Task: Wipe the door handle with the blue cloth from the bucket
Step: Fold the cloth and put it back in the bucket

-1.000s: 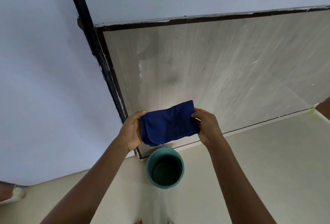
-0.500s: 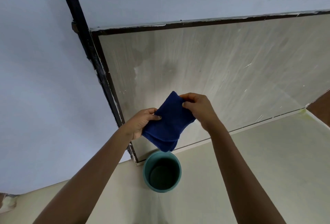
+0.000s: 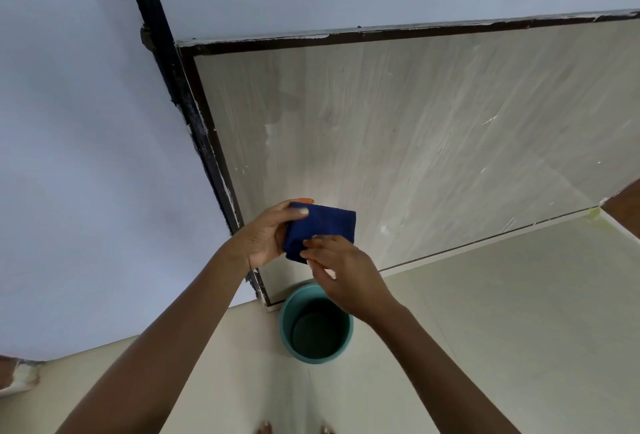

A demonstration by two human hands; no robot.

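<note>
Fingers of the left hand (image 3: 265,238) curl around the left edge of the folded blue cloth (image 3: 322,227), thumb pressed on its upper face; fingertips of the right hand (image 3: 341,272) pinch the cloth's lower edge. Both hands hold the cloth at the centre of the frame — above the teal bucket (image 3: 316,324) (its inside looks dark), which stands on the pale floor (image 3: 485,329) at lower centre, against the grey door (image 3: 415,139). Door handle: not visible.

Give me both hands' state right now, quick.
Left hand: closed on the folded blue cloth.
Right hand: fingertips pinching the cloth's lower edge.
</note>
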